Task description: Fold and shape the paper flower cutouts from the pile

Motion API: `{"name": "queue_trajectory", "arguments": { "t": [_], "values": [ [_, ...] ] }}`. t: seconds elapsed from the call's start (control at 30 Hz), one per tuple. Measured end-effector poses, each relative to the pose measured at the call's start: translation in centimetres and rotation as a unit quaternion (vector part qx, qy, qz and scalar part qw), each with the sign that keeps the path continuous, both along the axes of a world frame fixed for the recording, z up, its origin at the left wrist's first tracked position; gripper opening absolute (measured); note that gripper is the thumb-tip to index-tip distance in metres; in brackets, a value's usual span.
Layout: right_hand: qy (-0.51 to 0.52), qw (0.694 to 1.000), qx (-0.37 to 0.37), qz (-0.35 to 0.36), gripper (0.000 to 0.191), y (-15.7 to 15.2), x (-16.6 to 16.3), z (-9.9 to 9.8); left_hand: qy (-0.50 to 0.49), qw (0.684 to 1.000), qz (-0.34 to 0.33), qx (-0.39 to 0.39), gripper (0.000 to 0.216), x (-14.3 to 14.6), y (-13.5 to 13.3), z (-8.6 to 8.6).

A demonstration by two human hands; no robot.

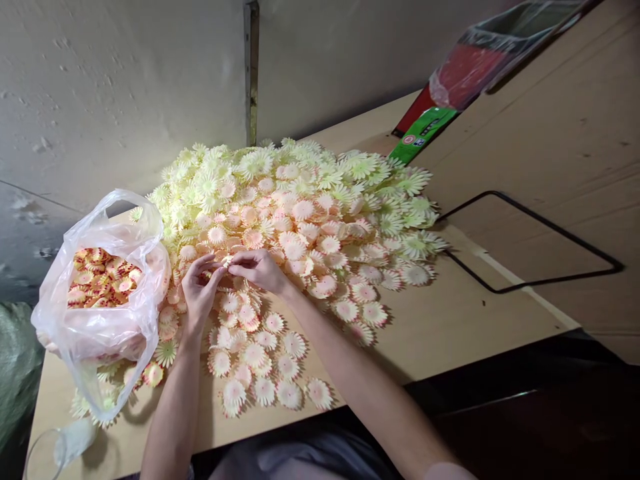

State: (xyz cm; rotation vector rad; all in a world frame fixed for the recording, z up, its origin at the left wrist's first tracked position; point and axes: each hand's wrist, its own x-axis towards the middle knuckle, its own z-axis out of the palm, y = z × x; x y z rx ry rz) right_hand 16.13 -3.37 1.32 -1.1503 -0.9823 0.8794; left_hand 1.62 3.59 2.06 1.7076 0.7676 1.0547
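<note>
A large heap of paper-like daisy flowers [300, 213], pale yellow at the back and pink-centred at the front, covers the wooden table [450, 320]. My left hand [199, 290] and my right hand [257, 268] meet at the heap's near edge. Both pinch one small flower piece [225, 261] between their fingertips. Loose pink-centred flowers [260, 360] lie flat below my wrists.
A clear plastic bag [103, 300] holding red-and-yellow pieces stands at the left. A glass [50, 453] sits at the table's near left corner. A black wire frame [530, 240] lies at the right, a red and green package [440, 107] beyond it. A grey wall stands behind.
</note>
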Motion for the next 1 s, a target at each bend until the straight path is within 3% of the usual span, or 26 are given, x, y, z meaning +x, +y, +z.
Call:
{"name": "queue_trajectory", "arguments": {
  "t": [0.6,0.8,1.0],
  "values": [
    [0.027,0.999,-0.003,0.027,0.025,-0.1,-0.1,0.2,-0.042,0.999,0.008,-0.023,0.029,0.0,0.2,-0.1],
    [0.034,0.997,0.006,0.062,0.024,0.3,-0.1,-0.6,-0.128,0.987,0.005,-0.097,0.027,0.0,0.7,-0.5],
    [0.062,0.996,0.008,0.068,0.016,-0.1,0.3,-0.3,-0.163,0.976,0.025,-0.141,0.021,-0.1,1.0,-0.8]
  ]
}}
